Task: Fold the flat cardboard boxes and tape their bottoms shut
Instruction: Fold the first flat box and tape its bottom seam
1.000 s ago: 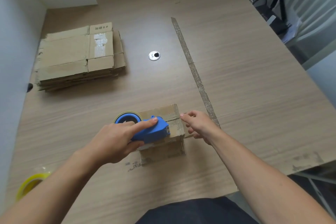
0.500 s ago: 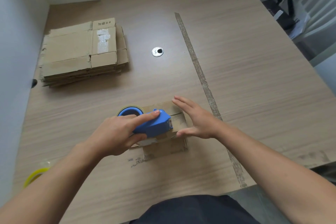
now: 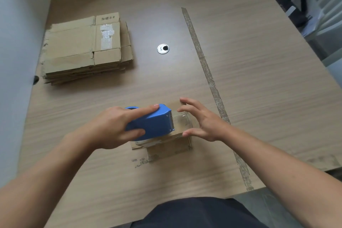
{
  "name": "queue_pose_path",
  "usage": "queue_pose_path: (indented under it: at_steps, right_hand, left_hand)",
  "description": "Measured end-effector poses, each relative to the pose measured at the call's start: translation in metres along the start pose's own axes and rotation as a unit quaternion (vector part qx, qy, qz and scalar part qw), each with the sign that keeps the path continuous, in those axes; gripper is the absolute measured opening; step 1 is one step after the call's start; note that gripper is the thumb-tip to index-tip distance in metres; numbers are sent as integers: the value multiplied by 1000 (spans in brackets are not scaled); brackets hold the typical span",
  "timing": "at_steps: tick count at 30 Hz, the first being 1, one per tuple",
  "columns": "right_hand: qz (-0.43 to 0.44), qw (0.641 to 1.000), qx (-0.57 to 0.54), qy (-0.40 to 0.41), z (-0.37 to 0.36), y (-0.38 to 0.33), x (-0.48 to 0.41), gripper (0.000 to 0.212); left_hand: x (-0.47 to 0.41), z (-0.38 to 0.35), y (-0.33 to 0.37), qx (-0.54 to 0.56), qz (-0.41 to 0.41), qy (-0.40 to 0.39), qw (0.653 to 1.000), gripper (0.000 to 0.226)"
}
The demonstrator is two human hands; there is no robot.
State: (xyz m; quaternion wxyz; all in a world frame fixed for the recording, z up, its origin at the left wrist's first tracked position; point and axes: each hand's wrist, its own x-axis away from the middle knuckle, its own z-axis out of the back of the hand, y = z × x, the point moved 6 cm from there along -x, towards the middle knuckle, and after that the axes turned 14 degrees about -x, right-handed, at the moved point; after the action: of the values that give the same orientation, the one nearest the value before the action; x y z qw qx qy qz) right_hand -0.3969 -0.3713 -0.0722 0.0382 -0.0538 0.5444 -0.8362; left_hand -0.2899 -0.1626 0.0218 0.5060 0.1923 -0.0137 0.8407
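Note:
A small folded cardboard box stands on the wooden table in front of me. My left hand grips a blue tape dispenser that rests on top of the box, index finger stretched along its back. Clear tape runs from the dispenser's blade over the box's right end. My right hand is spread at that right end, fingers straight, thumb at the near corner and fingertips at the far corner. A stack of flat cardboard boxes lies at the far left.
A round metal cable grommet sits in the table beyond the box. A long strip of old tape residue runs down the table on the right. A wall borders the left side. The table's right edge drops to chairs and cables.
My right hand let go of the pinched tape end and spread open against the box's right end. The dispenser slid slightly right along the top of the box.

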Motion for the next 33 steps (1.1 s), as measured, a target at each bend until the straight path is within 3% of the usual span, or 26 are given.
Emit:
queue_pose_path:
  at_steps: [7, 10, 18, 23, 28, 33]
  right_hand:
    - [-31, 999, 24, -22, 6, 2, 2, 74]
    - [-48, 998, 26, -35, -1, -4, -5, 82]
    - [-95, 995, -33, 20, -4, -8, -4, 97]
    - [-64, 994, -69, 56, -6, -21, -2, 68]
    - [-16, 987, 2, 161, -4, -33, -9, 22]
    - [-29, 988, 66, 135, -9, -38, -26, 25]
  left_hand:
    - [28, 30, -44, 7, 43, 8, 999, 65]
    - [21, 31, -37, 10, 26, -6, 1000, 65]
    - [11, 17, -3, 65, -32, 56, 996, 71]
    - [28, 19, 2, -22, -61, 126, 990, 69]
    - [30, 3, 3, -87, -75, 97, 989, 67]
    - [30, -6, 5, -143, -97, 91, 981, 67]
